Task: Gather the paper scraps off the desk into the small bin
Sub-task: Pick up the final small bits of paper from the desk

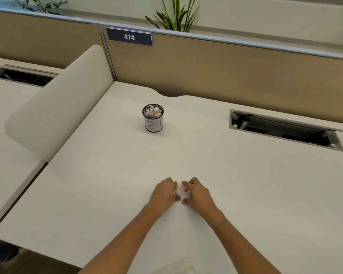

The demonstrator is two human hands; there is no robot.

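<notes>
Both your hands are cupped around the paper scraps point(181, 191) near the desk's point(107, 175) front edge, left hand point(163, 191) and right hand point(196, 192) pressing inward, fingers curled onto the wad from both sides. The small bin point(153, 120), already well filled, stands straight ahead toward the back edge, well apart, slightly closer to your left hand.

A crumpled white paper scrap point(181, 192) lies on the bench; the small dark paper-labelled cylindrical bin point(153, 118) stands upright, holding scraps.

Head view looks down across the desk point(107, 184).
</notes>
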